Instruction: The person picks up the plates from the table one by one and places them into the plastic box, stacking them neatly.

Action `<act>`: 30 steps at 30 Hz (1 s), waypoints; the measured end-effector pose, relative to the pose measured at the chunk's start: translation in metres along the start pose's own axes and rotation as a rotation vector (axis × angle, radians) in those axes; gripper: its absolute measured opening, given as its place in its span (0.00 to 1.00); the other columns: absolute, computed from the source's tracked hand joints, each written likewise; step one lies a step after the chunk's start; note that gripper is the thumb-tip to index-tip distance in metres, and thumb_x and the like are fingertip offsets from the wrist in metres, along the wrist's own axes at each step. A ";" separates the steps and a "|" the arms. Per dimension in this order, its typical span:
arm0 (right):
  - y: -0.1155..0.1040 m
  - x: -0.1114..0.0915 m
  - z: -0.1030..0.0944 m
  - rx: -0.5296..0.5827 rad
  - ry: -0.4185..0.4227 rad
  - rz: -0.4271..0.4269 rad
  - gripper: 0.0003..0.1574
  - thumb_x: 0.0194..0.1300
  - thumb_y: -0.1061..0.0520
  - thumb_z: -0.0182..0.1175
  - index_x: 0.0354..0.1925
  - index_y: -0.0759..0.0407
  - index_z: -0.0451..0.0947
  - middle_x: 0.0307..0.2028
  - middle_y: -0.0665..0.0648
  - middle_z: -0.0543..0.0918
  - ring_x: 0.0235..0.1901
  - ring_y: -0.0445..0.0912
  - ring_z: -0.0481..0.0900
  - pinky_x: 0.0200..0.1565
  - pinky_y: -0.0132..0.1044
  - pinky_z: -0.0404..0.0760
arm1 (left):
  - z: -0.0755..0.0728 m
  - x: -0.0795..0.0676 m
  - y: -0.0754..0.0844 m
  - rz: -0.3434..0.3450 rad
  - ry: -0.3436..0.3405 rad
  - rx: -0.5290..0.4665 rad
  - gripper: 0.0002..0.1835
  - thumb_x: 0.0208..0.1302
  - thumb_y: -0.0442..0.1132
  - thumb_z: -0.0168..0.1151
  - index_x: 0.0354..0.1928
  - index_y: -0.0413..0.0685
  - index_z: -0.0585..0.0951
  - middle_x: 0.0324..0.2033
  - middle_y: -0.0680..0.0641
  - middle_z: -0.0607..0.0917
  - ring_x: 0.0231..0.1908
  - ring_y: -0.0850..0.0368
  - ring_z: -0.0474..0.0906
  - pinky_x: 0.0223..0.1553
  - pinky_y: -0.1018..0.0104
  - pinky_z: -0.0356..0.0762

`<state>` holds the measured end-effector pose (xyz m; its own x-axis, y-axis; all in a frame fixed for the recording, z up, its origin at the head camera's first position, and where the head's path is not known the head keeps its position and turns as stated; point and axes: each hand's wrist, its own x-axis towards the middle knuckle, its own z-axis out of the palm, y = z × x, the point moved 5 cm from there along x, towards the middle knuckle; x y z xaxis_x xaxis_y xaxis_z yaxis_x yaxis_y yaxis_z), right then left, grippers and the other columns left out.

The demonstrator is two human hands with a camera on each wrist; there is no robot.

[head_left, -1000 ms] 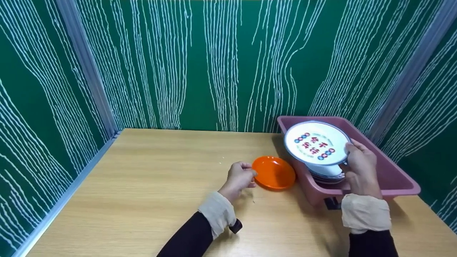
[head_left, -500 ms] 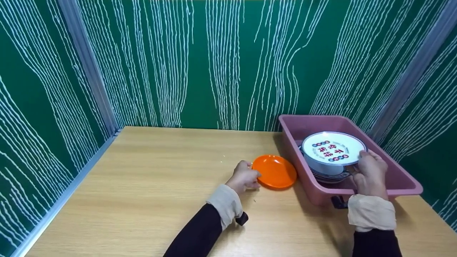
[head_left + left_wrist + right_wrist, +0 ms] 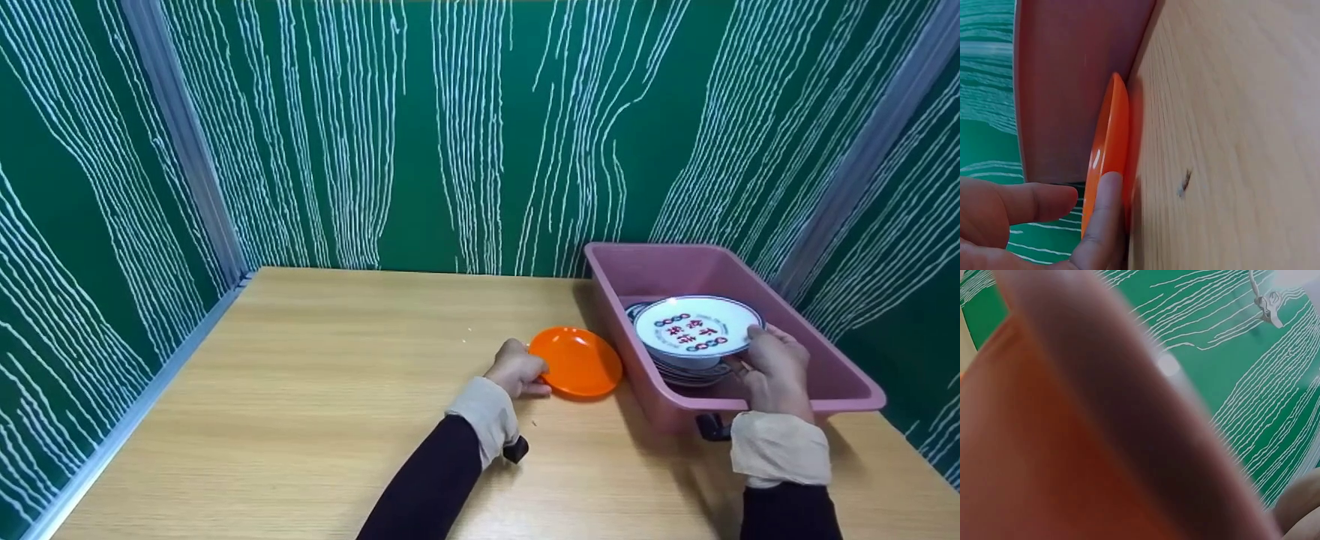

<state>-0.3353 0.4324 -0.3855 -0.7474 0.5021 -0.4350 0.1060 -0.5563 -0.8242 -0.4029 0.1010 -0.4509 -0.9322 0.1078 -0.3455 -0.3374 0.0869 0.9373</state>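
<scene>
My right hand [image 3: 776, 367] grips the right rim of a white plate [image 3: 701, 326] with a blue edge and red characters. The plate is over a stack of patterned plates [image 3: 682, 375] inside a pink basin [image 3: 847, 386]; whether it touches the stack is hidden. At the left rim of an orange plate [image 3: 576, 362] lying on the table is my left hand [image 3: 517, 369]. In the left wrist view, one finger touches that plate's outer side [image 3: 1119, 135], while another digit [image 3: 1044, 202] stands apart from it. The right wrist view shows mainly the basin's blurred rim [image 3: 1129, 405].
The wooden table [image 3: 300, 375] bears a few tiny specks near the orange plate. Green walls [image 3: 412, 150] with white lines enclose the back and sides. The orange plate lies close beside the basin's left wall.
The white plate in my right hand has moved right, then down into the basin over the stack. My left hand has shifted slightly right, closer onto the orange plate's rim.
</scene>
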 end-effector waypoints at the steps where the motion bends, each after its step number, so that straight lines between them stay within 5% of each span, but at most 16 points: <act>1: 0.000 0.000 0.000 -0.019 -0.003 0.004 0.34 0.79 0.57 0.50 0.78 0.44 0.59 0.52 0.50 0.75 0.45 0.41 0.79 0.36 0.35 0.88 | 0.000 0.001 0.000 -0.004 0.011 0.011 0.16 0.58 0.18 0.59 0.45 0.35 0.69 0.35 0.39 0.77 0.21 0.51 0.82 0.28 0.64 0.88; 8: 0.002 -0.002 0.002 -0.115 -0.014 0.029 0.31 0.80 0.58 0.49 0.77 0.49 0.62 0.25 0.50 0.83 0.30 0.43 0.82 0.28 0.36 0.83 | 0.001 0.001 0.005 -0.005 0.083 0.109 0.19 0.51 0.13 0.57 0.42 0.38 0.71 0.41 0.39 0.74 0.17 0.54 0.80 0.29 0.62 0.88; 13: 0.004 -0.003 0.003 -0.126 -0.038 0.037 0.31 0.78 0.61 0.51 0.76 0.53 0.62 0.24 0.51 0.82 0.28 0.43 0.80 0.27 0.36 0.83 | 0.001 0.003 0.005 0.010 0.106 0.146 0.19 0.49 0.13 0.58 0.41 0.38 0.72 0.43 0.38 0.74 0.21 0.50 0.85 0.29 0.60 0.89; 15: 0.005 -0.003 0.003 -0.122 -0.067 0.037 0.22 0.77 0.63 0.52 0.66 0.58 0.72 0.24 0.53 0.83 0.26 0.44 0.81 0.26 0.36 0.84 | 0.001 0.004 0.004 0.011 0.100 0.132 0.19 0.49 0.12 0.58 0.40 0.38 0.72 0.42 0.38 0.74 0.23 0.49 0.86 0.30 0.60 0.89; 18: 0.005 -0.004 0.006 -0.110 -0.101 0.058 0.20 0.75 0.62 0.54 0.63 0.60 0.71 0.25 0.56 0.84 0.27 0.46 0.83 0.26 0.38 0.86 | 0.002 0.005 0.003 0.009 0.088 0.101 0.20 0.49 0.12 0.56 0.41 0.38 0.72 0.41 0.40 0.73 0.24 0.49 0.86 0.31 0.60 0.89; 23: 0.007 -0.005 0.007 -0.140 -0.084 0.117 0.37 0.76 0.51 0.55 0.76 0.54 0.55 0.25 0.57 0.83 0.29 0.47 0.85 0.28 0.40 0.87 | 0.001 0.005 0.002 -0.001 0.086 0.065 0.20 0.48 0.12 0.54 0.41 0.37 0.71 0.37 0.41 0.74 0.25 0.48 0.87 0.32 0.60 0.89; 30: 0.004 -0.005 0.005 -0.129 -0.090 0.135 0.25 0.75 0.49 0.58 0.64 0.54 0.66 0.26 0.56 0.82 0.29 0.46 0.83 0.34 0.41 0.88 | 0.000 0.003 0.002 -0.001 0.076 -0.038 0.19 0.50 0.13 0.55 0.43 0.35 0.69 0.36 0.41 0.74 0.28 0.46 0.86 0.36 0.57 0.89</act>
<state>-0.3342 0.4241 -0.3851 -0.7758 0.3638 -0.5155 0.2885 -0.5221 -0.8026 -0.4064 0.1014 -0.4504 -0.9385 0.0326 -0.3438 -0.3421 0.0496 0.9384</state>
